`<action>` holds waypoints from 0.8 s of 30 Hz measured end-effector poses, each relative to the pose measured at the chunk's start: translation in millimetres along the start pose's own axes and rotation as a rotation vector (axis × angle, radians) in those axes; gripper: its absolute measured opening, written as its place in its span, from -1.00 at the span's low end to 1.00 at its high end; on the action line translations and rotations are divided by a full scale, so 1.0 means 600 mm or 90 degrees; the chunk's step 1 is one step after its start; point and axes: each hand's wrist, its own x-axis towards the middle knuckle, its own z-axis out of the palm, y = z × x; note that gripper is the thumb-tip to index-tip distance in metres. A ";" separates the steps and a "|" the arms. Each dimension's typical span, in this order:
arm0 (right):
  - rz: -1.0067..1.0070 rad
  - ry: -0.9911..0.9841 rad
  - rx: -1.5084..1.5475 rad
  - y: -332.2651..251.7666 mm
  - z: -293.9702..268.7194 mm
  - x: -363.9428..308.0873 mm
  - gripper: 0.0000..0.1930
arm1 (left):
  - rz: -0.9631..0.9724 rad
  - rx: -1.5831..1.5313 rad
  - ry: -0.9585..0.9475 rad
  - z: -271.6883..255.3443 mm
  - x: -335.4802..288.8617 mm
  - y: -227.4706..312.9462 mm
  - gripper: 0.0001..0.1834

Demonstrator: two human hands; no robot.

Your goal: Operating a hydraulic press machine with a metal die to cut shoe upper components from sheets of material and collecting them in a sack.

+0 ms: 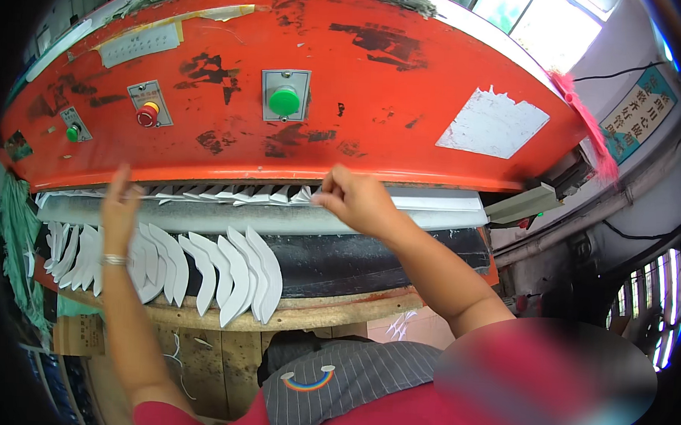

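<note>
Fingers (334, 189) on the right hand (365, 207) are bent in loosely, right up at the right end of the back row of white pieces (242, 194). Touching the last piece or just beside it? Honestly can't tell, and I can't make out whether they're pinching anything either. So that row basically runs off to the left from those fingers, tucked along the lower edge of the red machine panel (389, 146), only partly showing.

Other bunch is the front fan of curved white pieces (272, 274), closer to the body. Long axes run roughly front to back, bulge facing right, a lot of them overlapping. From the right fingers, its rightmost piece lies to the left and toward the body, clearly apart.

Left hand (120, 207) is the nearer one to the left part of that fan. It's blurry, but the fingers look loose and extended, pointing away from the body, no piece visible in them. The wrist, with a pale band (113, 259) on it, crosses over the fan; no idea how high up.

Going outward: a pale bar (203, 216) sits between the two bunches, and the fan lies on the dark-topped table (319, 265). Big green button (284, 101) on the panel, green cloth (19, 236) hanging at the left end.
</note>
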 end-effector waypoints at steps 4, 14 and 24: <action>-0.034 0.062 -0.009 0.003 -0.028 -0.001 -0.63 | 0.031 0.035 0.163 0.076 0.024 0.045 -0.20; -0.084 0.169 -0.051 -0.113 -0.038 0.142 -0.65 | -0.085 0.197 0.336 -0.235 0.207 -0.086 -0.31; 0.011 -0.330 0.022 0.033 -0.009 -0.219 -0.51 | 0.095 -0.048 -0.180 0.220 -0.320 0.235 -0.78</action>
